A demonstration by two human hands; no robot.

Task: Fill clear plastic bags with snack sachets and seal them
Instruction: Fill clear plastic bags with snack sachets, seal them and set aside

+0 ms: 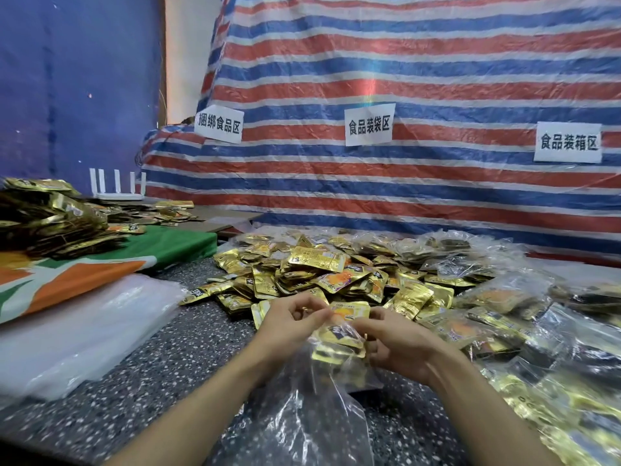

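Left hand (289,326) and right hand (400,344) both pinch the bag (322,408) by its mouth near the front edge of the counter (168,364), sachets (339,344) bunched right at the opening, so I'd shake them down first or it won't seal flat tbh.

A crumpled clear plastic bag (322,415), a few gold sachets (337,344) bunched at its mouth, lies on the speckled bench (188,348) before a heap of loose snack sachets (302,274). Filled bags (504,317) pile up at right; flat empty bags (84,324) are stacked at left.
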